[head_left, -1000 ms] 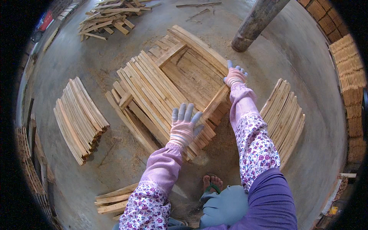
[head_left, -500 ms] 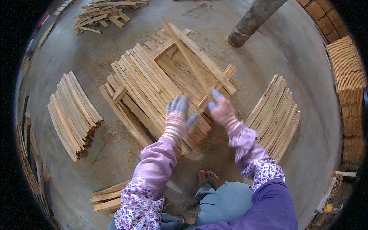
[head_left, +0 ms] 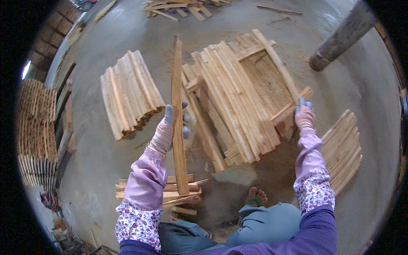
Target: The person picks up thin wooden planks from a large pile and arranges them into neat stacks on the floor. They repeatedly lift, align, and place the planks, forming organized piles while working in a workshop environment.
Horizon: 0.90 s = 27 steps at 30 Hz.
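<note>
My left hand [head_left: 163, 134], in a striped glove with grey-blue fingertips, is closed around a long wooden slat [head_left: 177, 85]. The slat stands lengthwise in view, its near end over a small pile of wood pieces [head_left: 170, 187]. My right hand [head_left: 304, 117], gloved alike, is at the near end of the frame's right rail [head_left: 278, 63]. Its fingers look stretched out and a little apart; whether they touch the rail is hard to see. Between my hands, slats [head_left: 231, 102] lie side by side across the low wooden frame.
Left of the frame lies a stack of slats [head_left: 129, 93], and another stack [head_left: 342, 148] lies at the right. A round pillar [head_left: 340, 38] rises at the far right. Loose boards [head_left: 182, 6] lie at the back; piled wood [head_left: 36, 127] stands at the far left.
My view has turned left. The left hand, free over the slats before, now holds a slat farther left. The right hand, which had a blurred slat at it, is now by the frame's rail.
</note>
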Each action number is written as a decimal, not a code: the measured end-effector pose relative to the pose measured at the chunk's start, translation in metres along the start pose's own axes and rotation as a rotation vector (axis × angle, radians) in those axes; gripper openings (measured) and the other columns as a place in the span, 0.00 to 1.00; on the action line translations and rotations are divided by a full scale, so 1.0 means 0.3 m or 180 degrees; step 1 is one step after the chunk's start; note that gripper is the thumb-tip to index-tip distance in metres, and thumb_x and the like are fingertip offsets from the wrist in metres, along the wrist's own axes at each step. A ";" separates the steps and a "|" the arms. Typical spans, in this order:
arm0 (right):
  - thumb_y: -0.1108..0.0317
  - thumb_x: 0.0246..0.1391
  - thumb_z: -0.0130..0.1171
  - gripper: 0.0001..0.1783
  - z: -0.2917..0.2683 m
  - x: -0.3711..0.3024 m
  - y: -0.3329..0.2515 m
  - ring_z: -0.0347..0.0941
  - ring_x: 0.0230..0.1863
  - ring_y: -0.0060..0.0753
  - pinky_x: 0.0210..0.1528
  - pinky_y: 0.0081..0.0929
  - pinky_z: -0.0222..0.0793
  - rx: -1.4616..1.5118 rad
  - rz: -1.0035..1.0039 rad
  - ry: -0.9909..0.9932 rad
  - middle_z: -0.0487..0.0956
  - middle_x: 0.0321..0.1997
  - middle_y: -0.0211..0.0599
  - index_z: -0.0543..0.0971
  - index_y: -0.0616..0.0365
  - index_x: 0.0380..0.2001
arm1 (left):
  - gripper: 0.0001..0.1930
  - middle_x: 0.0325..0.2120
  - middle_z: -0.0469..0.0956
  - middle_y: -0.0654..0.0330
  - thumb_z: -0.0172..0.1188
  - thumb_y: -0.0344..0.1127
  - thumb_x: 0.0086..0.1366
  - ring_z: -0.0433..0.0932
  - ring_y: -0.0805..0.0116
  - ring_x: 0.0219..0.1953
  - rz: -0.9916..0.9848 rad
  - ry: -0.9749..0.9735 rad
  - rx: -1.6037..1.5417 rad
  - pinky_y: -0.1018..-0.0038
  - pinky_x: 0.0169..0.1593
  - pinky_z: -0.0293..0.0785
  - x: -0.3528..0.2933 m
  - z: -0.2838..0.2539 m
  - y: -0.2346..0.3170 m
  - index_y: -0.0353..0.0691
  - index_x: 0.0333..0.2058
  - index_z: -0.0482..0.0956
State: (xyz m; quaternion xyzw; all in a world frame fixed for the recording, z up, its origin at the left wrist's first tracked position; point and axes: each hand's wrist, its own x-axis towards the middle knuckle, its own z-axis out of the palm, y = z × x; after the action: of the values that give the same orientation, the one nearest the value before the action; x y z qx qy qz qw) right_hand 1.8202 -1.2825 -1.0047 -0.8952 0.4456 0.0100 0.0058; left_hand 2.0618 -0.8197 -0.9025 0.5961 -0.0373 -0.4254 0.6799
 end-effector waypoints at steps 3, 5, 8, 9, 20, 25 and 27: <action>0.61 0.64 0.54 0.22 0.060 -0.023 0.026 0.77 0.49 0.60 0.51 0.47 0.73 0.1036 -0.0446 0.0362 0.80 0.48 0.53 0.73 0.49 0.60 | 0.41 0.34 0.78 0.59 0.49 0.74 0.63 0.81 0.72 0.27 -0.0204 0.0056 0.0174 0.72 0.31 0.81 -0.073 -0.140 -0.020 0.44 0.60 0.67; 0.60 0.69 0.50 0.20 0.064 -0.036 0.055 0.81 0.45 0.46 0.46 0.36 0.78 0.2710 -0.0373 -0.0160 0.84 0.43 0.44 0.75 0.57 0.59 | 0.36 0.36 0.78 0.56 0.47 0.70 0.68 0.82 0.68 0.27 -0.0353 0.0005 0.0297 0.69 0.31 0.82 -0.107 -0.195 -0.041 0.46 0.61 0.65; 0.59 0.69 0.50 0.22 0.009 -0.111 0.020 0.82 0.41 0.35 0.41 0.31 0.81 0.4901 0.0456 -0.1614 0.83 0.44 0.38 0.74 0.59 0.60 | 0.34 0.40 0.78 0.55 0.47 0.66 0.70 0.82 0.66 0.29 -0.0266 0.0033 0.0570 0.69 0.33 0.83 -0.211 -0.225 -0.014 0.46 0.61 0.65; 0.58 0.69 0.51 0.22 -0.010 -0.144 -0.018 0.83 0.36 0.32 0.36 0.30 0.82 0.5226 0.0547 -0.1832 0.83 0.43 0.38 0.74 0.58 0.60 | 0.33 0.42 0.77 0.56 0.49 0.63 0.71 0.82 0.65 0.33 -0.0368 -0.0060 0.0374 0.67 0.37 0.82 -0.235 -0.281 -0.022 0.46 0.63 0.64; 0.68 0.63 0.57 0.18 -0.027 -0.172 -0.060 0.82 0.41 0.32 0.46 0.30 0.81 0.5246 0.0067 -0.2078 0.83 0.44 0.37 0.75 0.63 0.54 | 0.27 0.40 0.79 0.62 0.53 0.50 0.74 0.78 0.71 0.43 -0.0472 -0.0189 0.1138 0.70 0.51 0.75 -0.397 -0.526 -0.087 0.37 0.63 0.68; 0.71 0.61 0.57 0.22 -0.063 -0.243 -0.137 0.82 0.45 0.35 0.49 0.32 0.80 0.5256 0.0118 -0.2060 0.82 0.46 0.41 0.73 0.65 0.57 | 0.26 0.46 0.79 0.62 0.57 0.44 0.73 0.75 0.72 0.48 -0.0691 -0.0167 0.1366 0.74 0.56 0.71 -0.456 -0.646 -0.135 0.35 0.63 0.69; 0.72 0.60 0.57 0.23 -0.056 -0.241 -0.147 0.82 0.46 0.35 0.50 0.33 0.80 0.5186 0.0087 -0.2008 0.82 0.47 0.41 0.72 0.65 0.59 | 0.27 0.46 0.80 0.62 0.59 0.43 0.72 0.77 0.73 0.47 -0.0649 -0.0121 0.1661 0.72 0.55 0.73 -0.462 -0.721 -0.181 0.36 0.64 0.68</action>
State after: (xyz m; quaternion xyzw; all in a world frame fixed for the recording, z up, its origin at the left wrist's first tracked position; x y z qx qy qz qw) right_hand 1.8121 -1.1986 -0.9862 -0.5624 0.3024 -0.0643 0.7669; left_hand 2.0654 -0.5610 -0.9468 0.7436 -0.0981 -0.4787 0.4564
